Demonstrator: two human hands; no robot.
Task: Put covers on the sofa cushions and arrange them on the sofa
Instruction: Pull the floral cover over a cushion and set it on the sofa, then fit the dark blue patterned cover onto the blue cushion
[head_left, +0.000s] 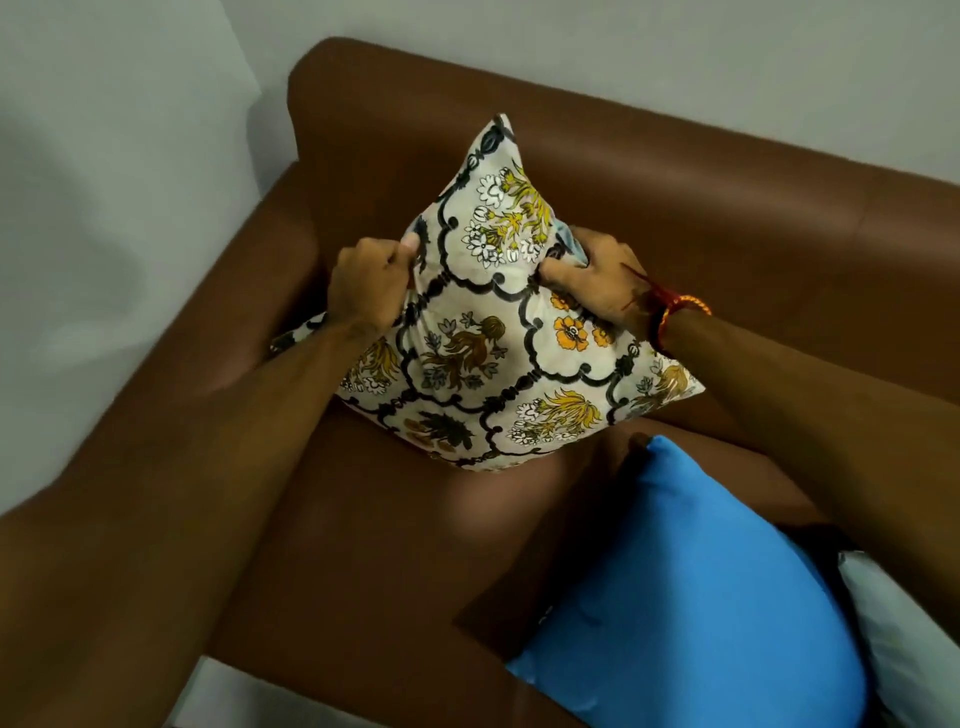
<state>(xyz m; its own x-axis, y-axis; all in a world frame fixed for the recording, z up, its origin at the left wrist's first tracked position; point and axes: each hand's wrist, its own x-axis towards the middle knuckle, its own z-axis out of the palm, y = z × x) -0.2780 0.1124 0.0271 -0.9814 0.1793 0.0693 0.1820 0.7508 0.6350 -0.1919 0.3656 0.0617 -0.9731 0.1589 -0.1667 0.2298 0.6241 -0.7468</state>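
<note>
Cushion (488, 332) in floral cover stands on one corner on sofa (675, 208) seat, held upright near left armrest. Left hand (371, 283) grip closed, pinching cover fabric at cushion's left edge. Right hand (597, 283) grip closed too, fingers bunched into cover at right edge, where a pale blue bit shows in the gap. Red-orange thread band (675, 312) on right wrist. Cushion's top corner points up toward backrest, bottom corner touches seat. Seat bare in front of and below cushion, open room there; armrest just beside left hand. Blue cushion (691, 597) lies at seat's front right, apart from floral one, under right forearm. White item (904, 639) at frame's right edge, beside blue cushion, cut off, can't tell what. Count: two cushions clear, one sofa, two hands.
</note>
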